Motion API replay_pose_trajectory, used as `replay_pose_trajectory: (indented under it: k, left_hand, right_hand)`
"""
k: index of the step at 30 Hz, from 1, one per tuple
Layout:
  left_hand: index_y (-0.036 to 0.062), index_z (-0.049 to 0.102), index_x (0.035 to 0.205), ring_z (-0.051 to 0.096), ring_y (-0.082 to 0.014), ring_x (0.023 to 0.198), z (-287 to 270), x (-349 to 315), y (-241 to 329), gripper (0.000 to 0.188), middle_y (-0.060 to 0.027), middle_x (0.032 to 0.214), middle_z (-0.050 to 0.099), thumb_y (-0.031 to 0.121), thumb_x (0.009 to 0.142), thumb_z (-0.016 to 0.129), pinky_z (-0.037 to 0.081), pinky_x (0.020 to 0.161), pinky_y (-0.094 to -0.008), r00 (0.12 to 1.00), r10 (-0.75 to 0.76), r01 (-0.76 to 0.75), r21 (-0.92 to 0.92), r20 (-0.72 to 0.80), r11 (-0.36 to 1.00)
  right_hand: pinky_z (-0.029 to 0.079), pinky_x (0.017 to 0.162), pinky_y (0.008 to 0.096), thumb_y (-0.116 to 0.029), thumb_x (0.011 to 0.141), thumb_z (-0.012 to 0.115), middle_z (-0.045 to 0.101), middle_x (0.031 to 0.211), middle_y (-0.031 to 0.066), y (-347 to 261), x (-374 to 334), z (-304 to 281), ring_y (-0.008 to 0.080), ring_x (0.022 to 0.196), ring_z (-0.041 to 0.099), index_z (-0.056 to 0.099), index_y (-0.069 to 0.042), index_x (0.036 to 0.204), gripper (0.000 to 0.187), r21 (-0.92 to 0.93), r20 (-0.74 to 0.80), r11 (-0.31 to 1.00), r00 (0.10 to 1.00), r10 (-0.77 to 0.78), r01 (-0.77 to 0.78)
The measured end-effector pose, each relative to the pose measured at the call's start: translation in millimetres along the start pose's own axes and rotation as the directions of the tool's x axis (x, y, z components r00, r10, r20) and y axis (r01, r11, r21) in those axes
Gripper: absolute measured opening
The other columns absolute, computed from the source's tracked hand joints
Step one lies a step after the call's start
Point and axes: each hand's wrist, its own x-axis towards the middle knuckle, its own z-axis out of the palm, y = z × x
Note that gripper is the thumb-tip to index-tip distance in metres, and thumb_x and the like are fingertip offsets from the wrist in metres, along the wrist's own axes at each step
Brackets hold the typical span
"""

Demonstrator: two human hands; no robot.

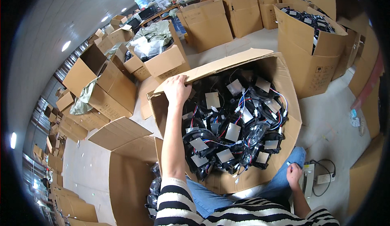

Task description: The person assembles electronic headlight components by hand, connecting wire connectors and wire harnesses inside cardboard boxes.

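Observation:
A large cardboard box stands before my legs, filled with black plastic parts bearing pale square plates and coloured wires with white connectors. My left hand is closed around the box's far-left top edge, at the end of its raised flap. At the right, beside my jeans-clad knee, my right hand has its fingers curled in. A tiny pale bit shows at its fingertips, too small to name.
A second open box stands at lower left, with dark parts wrapped in clear plastic along its right side. Near my right hand, a cable loops on the floor beside a small device. Other cartons surround the area.

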Motion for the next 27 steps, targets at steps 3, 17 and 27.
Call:
replay_pose_trajectory:
  k: [3,17,27]
  left_hand:
    - [0.0124,0.062,0.084,0.057,-0.0207,0.081,-0.3,0.1,-0.6,0.026,-0.0042,0.082,0.061,0.018,0.059,0.063,0.042,0.072,-0.0321,1.0,-0.011,0.011,-0.003,0.0,1.0]
    - [0.0102,0.061,0.075,0.056,-0.0223,0.08,-1.0,-0.7,2.5,0.019,-0.0054,0.077,0.06,0.016,0.057,0.063,0.039,0.076,-0.0331,0.999,-0.021,0.019,-0.054,-0.038,0.998]
    - [0.0103,0.061,0.076,0.055,-0.0223,0.081,-0.4,-0.1,3.1,0.02,-0.005,0.078,0.06,0.017,0.057,0.064,0.039,0.076,-0.0326,0.999,-0.031,0.029,-0.049,-0.031,0.998]
  right_hand:
    - [0.037,0.052,0.0435,-0.008,0.072,0.05,0.049,0.059,0.0159,0.8,-0.9,1.7,0.0347,0.057,0.049,0.045,-0.002,0.06,0.015,-0.006,0.01,1.0,1.0,0.019,-0.019]
    - [0.037,0.051,0.0444,-0.011,0.073,0.05,0.049,0.06,0.0164,1.6,-2.2,2.5,0.0354,0.056,0.049,0.046,-0.002,0.062,0.015,-0.031,0.026,0.997,0.998,0.064,-0.064]
    - [0.036,0.05,0.0444,-0.011,0.074,0.049,0.049,0.059,0.0162,1.5,-2.5,4.2,0.0352,0.055,0.048,0.045,-0.002,0.062,0.015,-0.023,-0.006,0.999,0.999,0.048,-0.048]
